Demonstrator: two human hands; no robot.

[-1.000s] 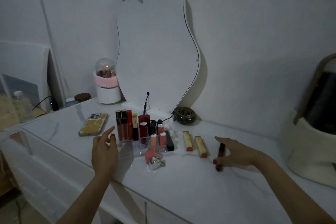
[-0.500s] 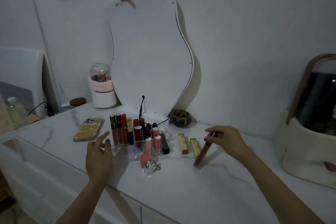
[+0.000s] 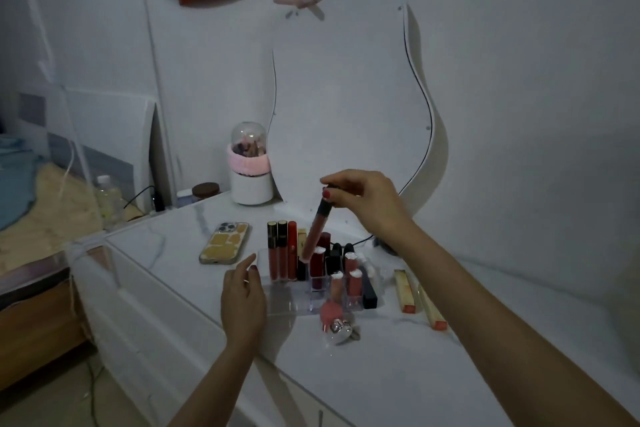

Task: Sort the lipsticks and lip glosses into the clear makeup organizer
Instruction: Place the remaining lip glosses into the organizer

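Observation:
The clear makeup organizer (image 3: 287, 302) stands on the white marble-look dresser top, with several lipsticks and lip glosses upright in its slots. My right hand (image 3: 367, 199) pinches the dark cap of a brownish-red lip gloss tube (image 3: 316, 230), which hangs tilted with its lower end over the organizer's back slots. My left hand (image 3: 242, 298) rests with relaxed fingers against the organizer's left front corner. Two gold and red lipstick boxes (image 3: 405, 291) lie flat to the right of the organizer.
A phone (image 3: 225, 242) in a yellow case lies left of the organizer. A pink bottle (image 3: 330, 314) with a silver charm lies at the front. A domed white and pink holder (image 3: 250, 166) stands at the back, beside a wavy mirror (image 3: 349, 107).
My right hand lifted the lip gloss tube from the dresser top at the right and carried it left and up over the organizer. The left hand stayed at the organizer.

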